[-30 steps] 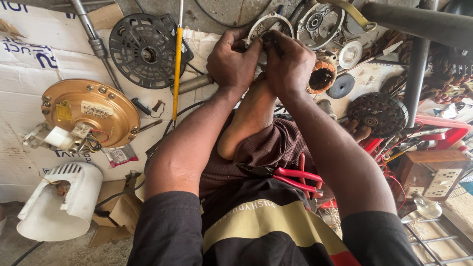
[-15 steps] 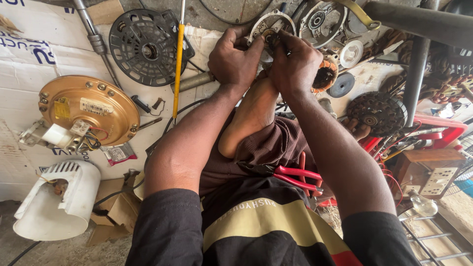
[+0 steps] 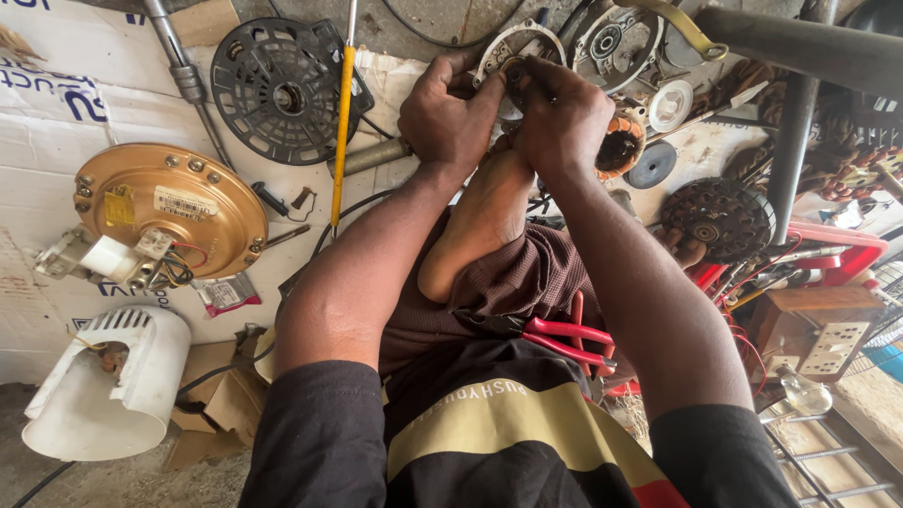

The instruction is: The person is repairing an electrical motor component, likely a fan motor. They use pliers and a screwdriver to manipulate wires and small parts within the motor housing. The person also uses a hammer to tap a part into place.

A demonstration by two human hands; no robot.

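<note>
My left hand (image 3: 447, 113) and my right hand (image 3: 562, 115) are both closed on a round grey metal motor housing (image 3: 508, 49) at the top middle, held just above my bare foot (image 3: 480, 216). The fingers hide most of the housing's centre, so I cannot tell if a small tool is in my right hand. Red-handled pliers (image 3: 555, 339) lie on my lap between my forearms.
A gold fan motor cover (image 3: 169, 207) with loose wires, a white plastic shroud (image 3: 108, 395), a black round grille (image 3: 282, 89) and a yellow-handled screwdriver (image 3: 340, 122) lie at the left on cardboard. Windings, metal parts, a dark pipe (image 3: 800, 47) and a socket box (image 3: 828, 343) crowd the right.
Both hands stay closed on the housing with only slight finger shifts. The view has tilted a little.
</note>
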